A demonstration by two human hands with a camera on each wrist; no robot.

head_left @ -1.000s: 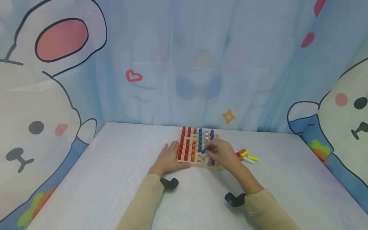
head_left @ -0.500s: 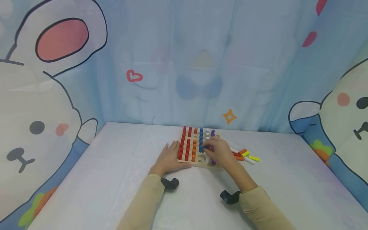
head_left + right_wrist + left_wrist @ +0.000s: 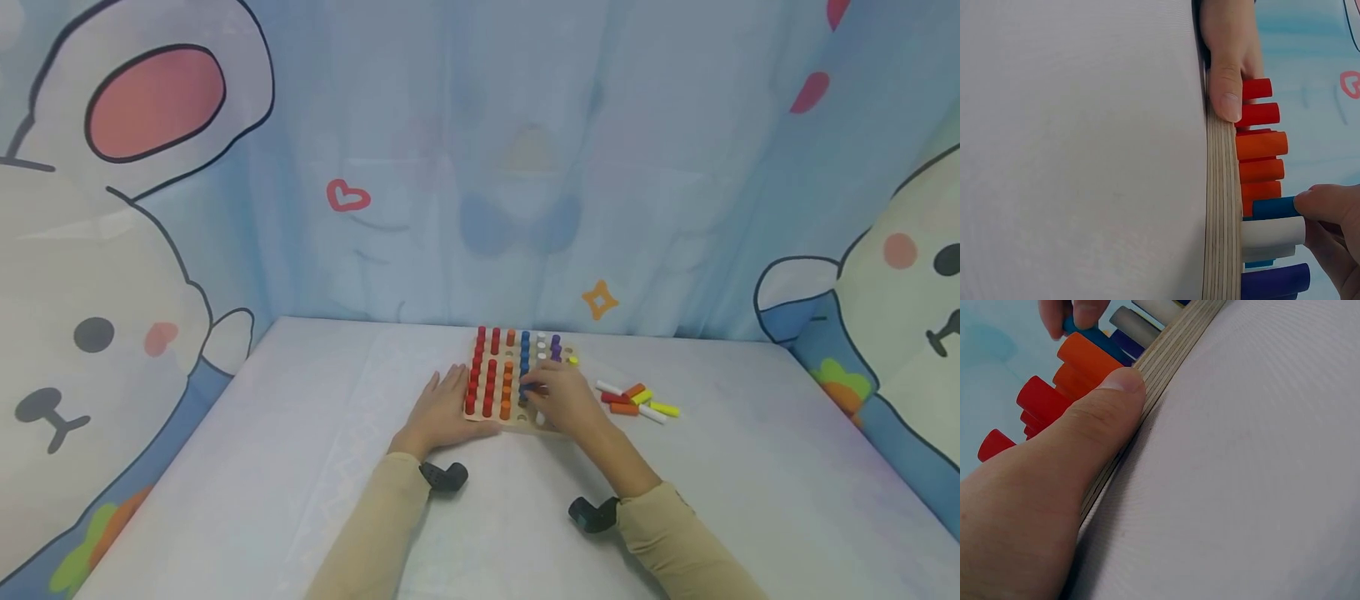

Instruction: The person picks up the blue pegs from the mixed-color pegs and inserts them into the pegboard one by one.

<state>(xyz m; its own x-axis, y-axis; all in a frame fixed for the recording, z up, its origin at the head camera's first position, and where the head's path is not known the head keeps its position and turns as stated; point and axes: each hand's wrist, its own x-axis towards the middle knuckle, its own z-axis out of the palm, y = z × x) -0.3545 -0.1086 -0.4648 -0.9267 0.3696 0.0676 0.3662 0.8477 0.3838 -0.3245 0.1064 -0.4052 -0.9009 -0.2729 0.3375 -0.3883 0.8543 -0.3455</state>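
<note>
A wooden peg board [image 3: 1222,206] lies on the table, its columns filled with red pegs [image 3: 471,392], orange pegs [image 3: 507,388], blue, white pegs [image 3: 541,338] and purple pegs [image 3: 556,341]. My left hand [image 3: 438,414] rests flat at its left side, thumb [image 3: 1100,403] along the front edge. Between thumb and fingers, my right hand [image 3: 567,400] pinches a blue peg [image 3: 1274,207], which stands in line with the blue column, just behind a white peg [image 3: 1272,232] in the right wrist view. Its lower end is partly hidden there.
Right of the board lies a loose pile of pegs: red, an orange peg [image 3: 624,409], a yellow peg [image 3: 664,409] and a white peg [image 3: 652,414]. A printed cloth backdrop [image 3: 420,250] rises behind the table. Black wrist cameras [image 3: 592,515] stick out below the hands.
My right hand has shifted slightly left with the blue peg, which was tilted over the board and is now at the blue column's near end. My left hand stays in place.
</note>
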